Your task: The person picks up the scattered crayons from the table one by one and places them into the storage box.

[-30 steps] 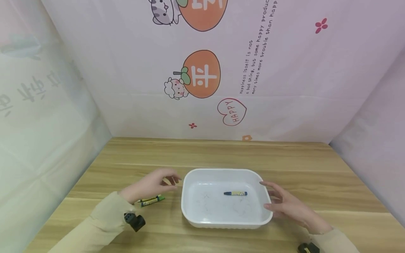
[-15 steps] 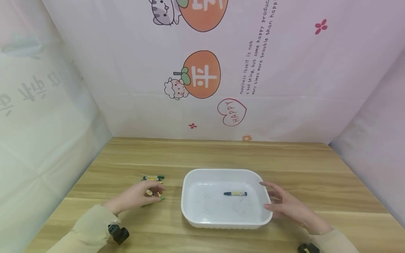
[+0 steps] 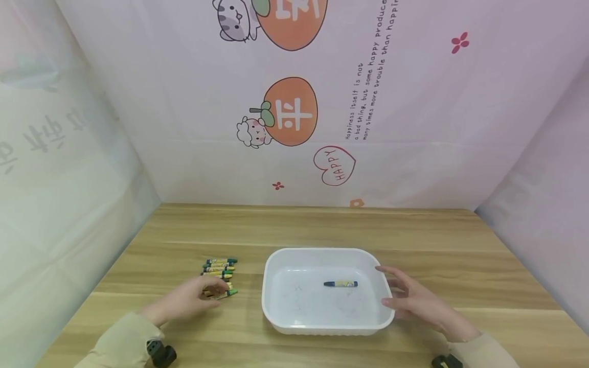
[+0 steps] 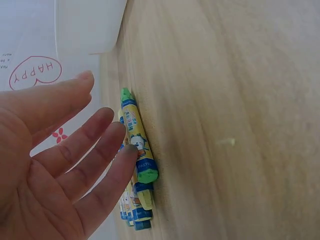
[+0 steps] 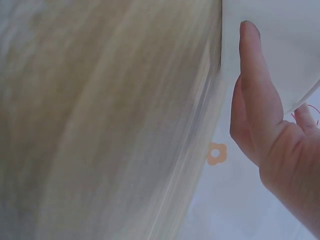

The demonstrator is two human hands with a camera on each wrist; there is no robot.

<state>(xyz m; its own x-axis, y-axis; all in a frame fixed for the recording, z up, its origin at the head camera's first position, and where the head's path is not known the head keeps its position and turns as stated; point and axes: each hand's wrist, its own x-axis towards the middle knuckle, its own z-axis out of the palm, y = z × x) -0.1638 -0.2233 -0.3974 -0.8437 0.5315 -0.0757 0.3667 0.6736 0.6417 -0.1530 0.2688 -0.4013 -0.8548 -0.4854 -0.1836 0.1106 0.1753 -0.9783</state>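
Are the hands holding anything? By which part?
The left hand, by a thin green wax crayon, holds nothing. The right hand touches the right rim of the white rectangular plastic tub; whether it grips cannot be told.

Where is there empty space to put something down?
Free: the brown wood-grain table behind the rectangular white plastic tub, and between it and the yellow-wrapped stick crayons. Crowded: around those crayons, by the left hand.

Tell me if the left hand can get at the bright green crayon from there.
Probably yes: the left hand is loosely open right beside the bright green crayon, with nothing visible blocking the way. Whether they touch, I can't tell.
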